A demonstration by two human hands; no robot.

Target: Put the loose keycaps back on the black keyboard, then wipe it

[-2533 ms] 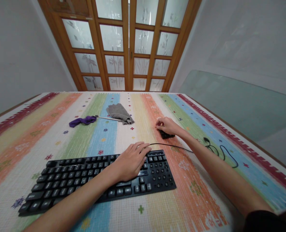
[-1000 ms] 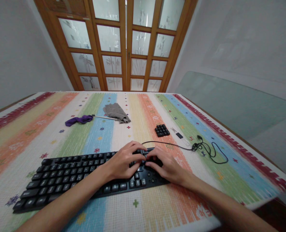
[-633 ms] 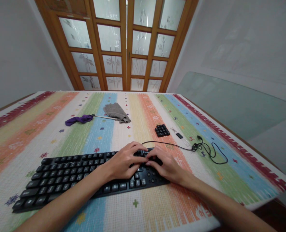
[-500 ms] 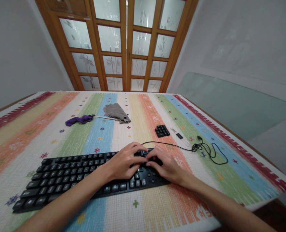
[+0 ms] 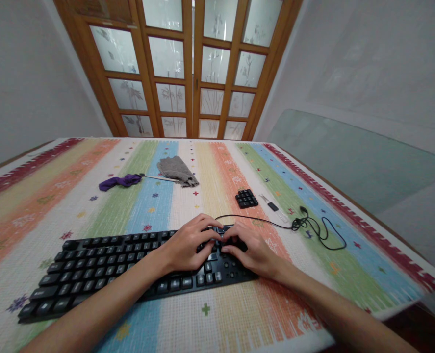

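Note:
A black keyboard (image 5: pixel 103 267) lies on the striped tablecloth. Over its right end, my left hand (image 5: pixel 193 242) rests with index finger and thumb bent towards each other. Opposite it, my right hand (image 5: pixel 252 247) curls over the number pad, thumb and forefinger drawn together. The fingertips of both hands meet closely; anything small between them is hidden. Bare switches (image 5: pixel 232 268) show on the number pad where keycaps are off. Beyond the right hand, several loose black keycaps (image 5: pixel 246 198) stand grouped together. Beside them lies a wire keycap puller (image 5: pixel 273 207) with a black handle.
The keyboard's black cable (image 5: pixel 309 225) runs right and ends in a loose tangle. Farther back on the tablecloth (image 5: pixel 202 318) lie a grey cloth (image 5: pixel 178 170), a purple cloth-like item (image 5: pixel 119 182) and a thin light stick (image 5: pixel 160 178) between them. Wooden glazed doors stand behind the table.
My left index finger and thumb have shifted slightly, with the fingertips a little higher and farther left. My right hand stays almost in place over the number pad.

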